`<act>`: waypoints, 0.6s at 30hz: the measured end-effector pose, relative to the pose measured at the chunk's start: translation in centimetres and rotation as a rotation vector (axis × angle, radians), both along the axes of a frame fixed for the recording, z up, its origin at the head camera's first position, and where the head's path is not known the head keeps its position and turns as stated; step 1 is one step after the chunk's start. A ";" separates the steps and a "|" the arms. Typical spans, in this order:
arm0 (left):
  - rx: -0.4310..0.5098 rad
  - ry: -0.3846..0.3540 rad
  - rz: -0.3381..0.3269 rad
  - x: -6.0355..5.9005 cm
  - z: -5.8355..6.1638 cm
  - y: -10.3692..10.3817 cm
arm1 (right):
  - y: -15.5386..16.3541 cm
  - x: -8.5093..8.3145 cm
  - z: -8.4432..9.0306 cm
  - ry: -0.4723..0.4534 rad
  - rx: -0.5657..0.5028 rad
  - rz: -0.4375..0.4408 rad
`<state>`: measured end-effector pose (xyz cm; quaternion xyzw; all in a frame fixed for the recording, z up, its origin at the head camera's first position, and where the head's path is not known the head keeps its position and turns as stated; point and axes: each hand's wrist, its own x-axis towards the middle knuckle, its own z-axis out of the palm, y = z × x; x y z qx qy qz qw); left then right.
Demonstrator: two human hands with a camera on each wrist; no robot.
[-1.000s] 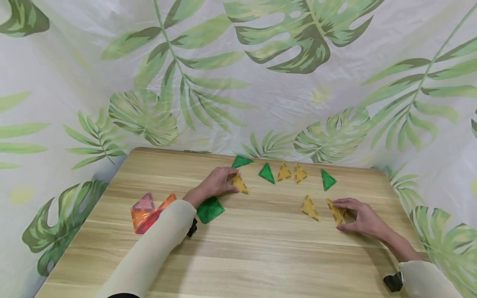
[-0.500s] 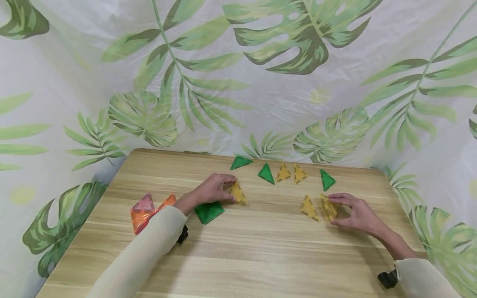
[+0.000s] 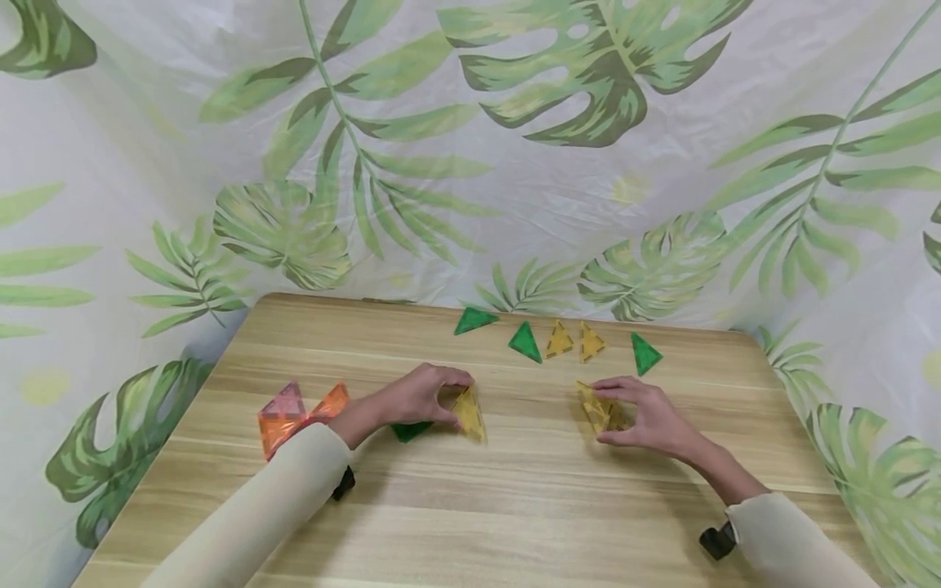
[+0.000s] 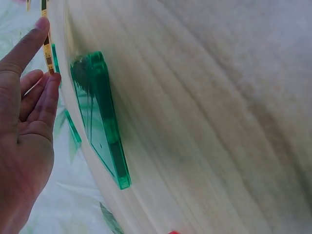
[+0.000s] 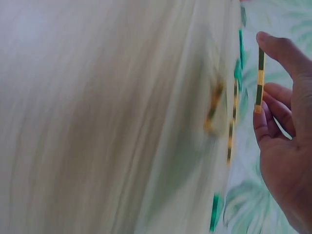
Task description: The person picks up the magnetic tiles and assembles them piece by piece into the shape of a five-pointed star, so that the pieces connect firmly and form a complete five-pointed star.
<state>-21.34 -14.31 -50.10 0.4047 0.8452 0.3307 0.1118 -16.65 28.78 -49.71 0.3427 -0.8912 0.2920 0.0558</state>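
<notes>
My left hand (image 3: 421, 398) pinches a yellow triangular magnetic tile (image 3: 469, 415) between thumb and fingertips, tilted over the table. Partly hidden beneath that hand lies a green square tile (image 3: 408, 430); the left wrist view shows it as a thick green piece (image 4: 103, 119) beside the hand. My right hand (image 3: 650, 415) holds another yellow triangular tile (image 5: 260, 80) by its edges, thumb on one end and fingers on the other. Close under it, a second yellow triangle (image 5: 214, 105) lies on the table, overlapped by the held one in the head view.
Along the back edge of the wooden table (image 3: 544, 506) lie green triangles (image 3: 526, 343) and two yellow triangles (image 3: 591, 342). At the left, a group of orange, pink and red tiles (image 3: 283, 412) is partly behind my left sleeve. A leaf-patterned cloth (image 3: 529, 204) hangs behind the table.
My left hand has brought its yellow triangle nearer to me, down beside the green square. My right hand has moved left with its yellow triangle, over the one lying there.
</notes>
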 end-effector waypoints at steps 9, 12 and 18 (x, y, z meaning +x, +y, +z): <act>0.027 -0.075 -0.038 0.9 -0.2 0.7 | -6.2 0.5 -1.0 -0.115 -0.033 0.020; 0.029 -0.104 -0.043 1.0 -0.3 1.0 | -7.8 0.7 -1.2 -0.127 -0.044 0.003; 0.036 -0.146 -0.052 0.9 -0.3 1.5 | -10.1 1.1 -1.7 -0.173 -0.054 -0.033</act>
